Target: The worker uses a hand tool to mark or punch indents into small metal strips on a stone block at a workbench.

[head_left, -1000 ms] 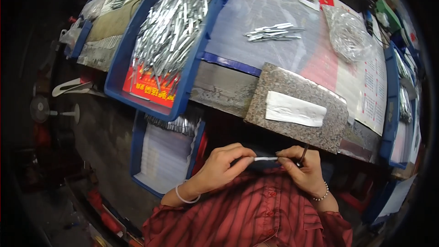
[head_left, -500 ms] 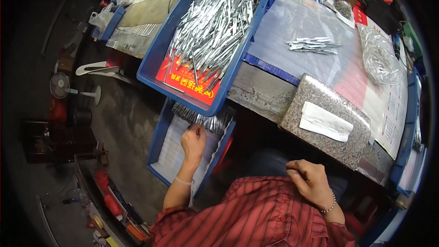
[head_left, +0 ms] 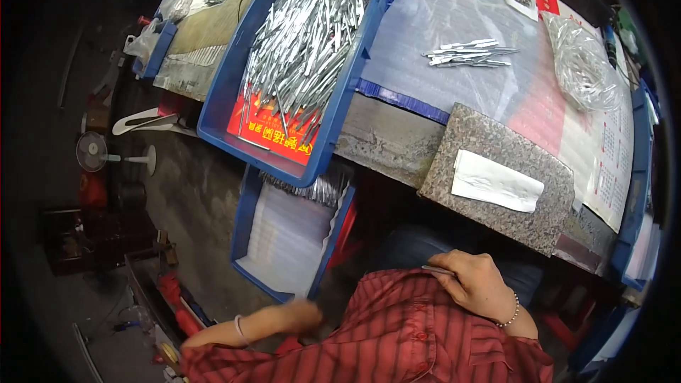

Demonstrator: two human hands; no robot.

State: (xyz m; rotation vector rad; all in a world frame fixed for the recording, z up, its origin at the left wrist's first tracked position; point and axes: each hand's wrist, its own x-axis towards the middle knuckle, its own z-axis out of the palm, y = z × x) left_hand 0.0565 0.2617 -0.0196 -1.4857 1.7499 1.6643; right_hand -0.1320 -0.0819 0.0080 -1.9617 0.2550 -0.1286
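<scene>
Left hand [head_left: 301, 312] is back near the body, blurred from motion, low beside the near corner of the lower blue tray [head_left: 284, 241]; half a second ago it was reaching into that tray, and a second ago both hands held one thin metal piece between them at the lap. Whether the left hand's fingers are open or closed now, and whether it holds anything, cannot be told from the blur.

Right hand [head_left: 474, 285] rests on the red striped shirt [head_left: 404, 340], fingers curled narrow around a thin metal piece [head_left: 434, 269] that pokes out to the left. It has barely moved.

So likely one piece just got dropped in the lower tray, which has a row of finished-looking metal pieces at its far end, and the left hand is returning for the next.

Upper blue tray [head_left: 234, 92], far left on the bench, is heaped with loose metal pieces. Small loose bunch [head_left: 468, 53] lies far right on the plastic sheet; granite slab [head_left: 496, 149] with a white paper sits near the bench edge.
</scene>
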